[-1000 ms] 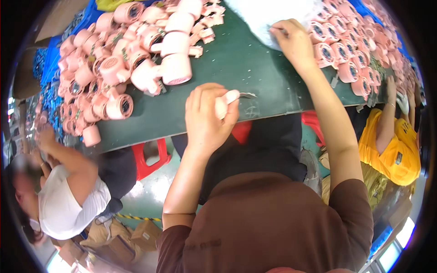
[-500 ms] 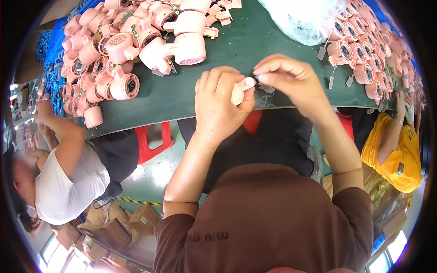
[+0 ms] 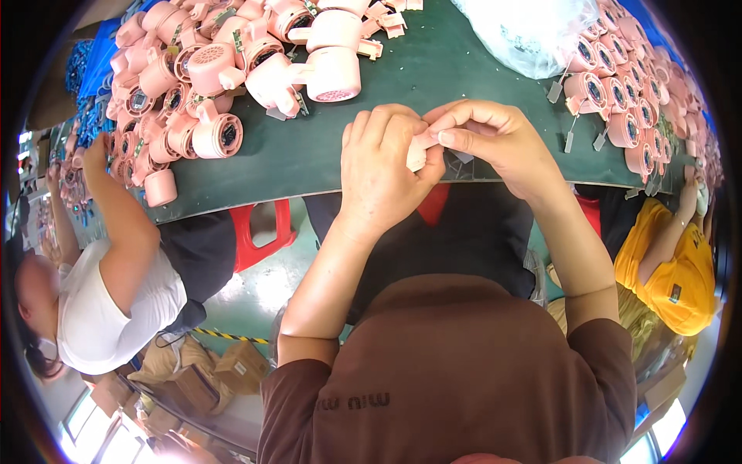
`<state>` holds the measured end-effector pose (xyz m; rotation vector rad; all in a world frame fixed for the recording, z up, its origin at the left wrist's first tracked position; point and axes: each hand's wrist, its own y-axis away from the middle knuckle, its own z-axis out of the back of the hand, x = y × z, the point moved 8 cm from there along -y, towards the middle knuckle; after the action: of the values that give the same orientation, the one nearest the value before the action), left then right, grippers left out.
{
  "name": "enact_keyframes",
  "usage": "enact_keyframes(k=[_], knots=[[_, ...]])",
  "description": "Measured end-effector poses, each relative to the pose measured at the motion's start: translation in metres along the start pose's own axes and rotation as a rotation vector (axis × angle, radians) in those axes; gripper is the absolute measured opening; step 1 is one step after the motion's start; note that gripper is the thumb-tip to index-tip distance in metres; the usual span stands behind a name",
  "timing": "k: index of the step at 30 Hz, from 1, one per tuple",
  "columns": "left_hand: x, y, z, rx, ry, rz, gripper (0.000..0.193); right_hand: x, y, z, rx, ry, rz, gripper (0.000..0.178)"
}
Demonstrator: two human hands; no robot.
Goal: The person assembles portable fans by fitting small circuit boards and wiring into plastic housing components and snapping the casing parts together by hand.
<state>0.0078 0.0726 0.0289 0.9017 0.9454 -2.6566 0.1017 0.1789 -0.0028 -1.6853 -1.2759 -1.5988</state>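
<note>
My left hand (image 3: 384, 166) is closed around a small pink fan housing (image 3: 416, 158), just above the near edge of the bench. Only a pale part of it shows between thumb and fingers; the rest is hidden in the palm. My right hand (image 3: 498, 143) is closed in a pinch against the stub end of that housing, thumb and forefinger pressed together. What the pinch holds is too small and covered to make out. Below the right fingertips a flat greyish piece (image 3: 461, 156) shows in part.
A heap of pink fan housings (image 3: 212, 69) covers the bench (image 3: 433, 73) at left; more housings (image 3: 622, 93) with dangling tabs stand at right. A clear plastic bag (image 3: 533, 39) lies far off. Co-workers in white (image 3: 116, 309) and yellow (image 3: 672, 263) sit either side. A red stool (image 3: 263, 236) is at left.
My right fingertips have moved in to the left and now touch the stub end, which they stood apart from before. The view has shifted slightly. The co-worker at left has moved an arm.
</note>
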Motion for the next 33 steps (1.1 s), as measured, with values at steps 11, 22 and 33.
enact_keyframes(k=[11,22,33], knots=[[-0.005,0.002,-0.005,-0.028,-0.024,-0.041,0.039,-0.013,0.0,-0.003,-0.044,-0.044,-0.001,0.013],[0.005,0.005,-0.004,-0.115,0.01,-0.061,0.03,-0.012,0.003,0.002,-0.084,-0.049,-0.006,0.017],[0.008,0.017,0.036,0.112,-0.012,0.213,0.024,-0.022,0.016,-0.021,-0.098,-0.064,0.05,0.021]])
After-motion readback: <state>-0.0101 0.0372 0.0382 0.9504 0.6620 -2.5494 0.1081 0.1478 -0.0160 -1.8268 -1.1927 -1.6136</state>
